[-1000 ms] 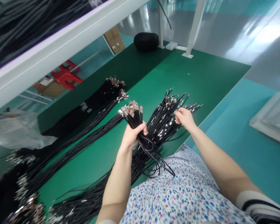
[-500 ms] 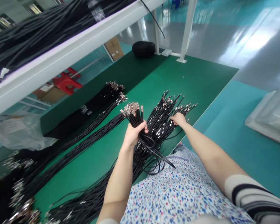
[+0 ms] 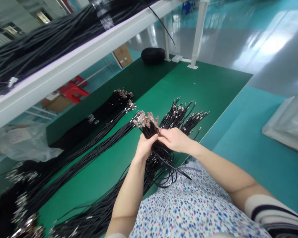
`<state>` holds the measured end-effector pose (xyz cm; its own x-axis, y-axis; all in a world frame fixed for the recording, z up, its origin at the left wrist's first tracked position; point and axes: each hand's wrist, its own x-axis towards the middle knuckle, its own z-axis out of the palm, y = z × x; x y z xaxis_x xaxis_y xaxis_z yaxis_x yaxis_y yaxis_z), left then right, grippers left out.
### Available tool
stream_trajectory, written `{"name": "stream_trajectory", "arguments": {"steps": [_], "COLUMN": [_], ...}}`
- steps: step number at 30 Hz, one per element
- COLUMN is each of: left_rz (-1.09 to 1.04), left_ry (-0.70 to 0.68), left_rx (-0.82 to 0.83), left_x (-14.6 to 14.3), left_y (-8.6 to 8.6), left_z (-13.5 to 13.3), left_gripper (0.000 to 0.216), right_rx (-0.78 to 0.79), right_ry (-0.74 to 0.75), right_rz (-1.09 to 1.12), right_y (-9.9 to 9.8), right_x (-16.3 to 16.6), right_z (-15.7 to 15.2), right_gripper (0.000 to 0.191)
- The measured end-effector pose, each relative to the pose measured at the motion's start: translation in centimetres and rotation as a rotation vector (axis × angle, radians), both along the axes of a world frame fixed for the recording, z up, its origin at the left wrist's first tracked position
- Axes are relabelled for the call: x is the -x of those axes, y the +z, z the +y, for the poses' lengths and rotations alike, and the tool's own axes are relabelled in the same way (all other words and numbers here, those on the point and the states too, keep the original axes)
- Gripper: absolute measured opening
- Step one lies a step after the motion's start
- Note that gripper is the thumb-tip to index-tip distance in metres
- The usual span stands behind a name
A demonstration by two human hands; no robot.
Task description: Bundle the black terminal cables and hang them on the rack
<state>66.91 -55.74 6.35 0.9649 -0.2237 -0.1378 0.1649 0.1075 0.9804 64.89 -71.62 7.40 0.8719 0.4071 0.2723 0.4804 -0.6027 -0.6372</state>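
Observation:
My left hand [image 3: 145, 145] is wrapped round a bundle of black cables [image 3: 149, 127] whose metal-tipped ends point up and away from me. Against that bundle, my right hand [image 3: 172, 138] pinches with thumb and fingers just below the tips; the cable between them is mostly hidden. Right behind my hands lies a loose pile of black cables [image 3: 175, 115] with metal ends fanned out on the green table [image 3: 208, 86]. Cable loops hang below my hands toward my patterned clothing.
To the left, long cable bundles [image 3: 99, 145] stretch across the table beside a clear plastic bag [image 3: 24, 142]. More black cables [image 3: 64, 39] lie on a white overhead shelf [image 3: 81, 56]. A black case [image 3: 153, 55] sits by the shelf post [image 3: 198, 36].
My right hand has moved left from the loose cable pile to the bundle in my left hand. The left hand stays closed round its cables.

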Motion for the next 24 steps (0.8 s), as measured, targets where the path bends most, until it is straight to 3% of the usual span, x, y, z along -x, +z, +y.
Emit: {"name": "stream_trajectory", "arguments": {"steps": [2,5,8,10,12,14,17,18,21,24], "left_rz": [0.011,0.026,-0.025,-0.059,-0.081,-0.064,-0.005,0.005,0.012,0.033], "left_ry": [-0.007,-0.020,-0.003,-0.020,-0.029,-0.019,-0.002,-0.005,-0.017,-0.005], "left_rx": [0.030,0.056,0.059,0.034,-0.003,0.014,0.106,0.118,0.083,0.066], "left_x": [0.4,1.0,1.2,1.1,0.7,0.3,-0.5,-0.7,-1.4,-1.9], "left_y": [0.1,0.1,0.0,0.1,0.1,0.2,0.1,0.1,-0.2,-0.5], "left_z": [0.4,1.2,1.4,1.2,1.0,0.9,1.0,1.0,0.7,0.5], "left_gripper": [0.033,0.037,0.040,0.025,0.013,0.014,0.015,0.016,0.020,0.020], "right_rx": [0.094,0.105,0.023,-0.099,-0.227,-0.263,-0.109,-0.077,-0.018,0.065], "right_ry": [0.006,-0.053,-0.086,-0.057,-0.093,-0.282,-0.733,-0.792,-0.812,-0.810], "right_rz": [-0.082,-0.129,-0.118,-0.035,0.109,0.289,0.607,0.682,0.789,0.816], "right_y": [1.4,2.5,3.2,2.7,0.6,-3.1,-9.8,-11.7,-15.4,-16.2], "right_x": [0.2,-0.1,-0.4,-0.7,-1.3,-2.3,-4.0,-4.5,-5.8,-6.9], "right_z": [1.0,1.7,2.2,1.6,-0.1,-3.1,-8.1,-9.4,-10.8,-9.9], "right_gripper": [0.024,0.030,0.030,0.028,0.028,0.028,0.022,0.023,0.035,0.041]}}
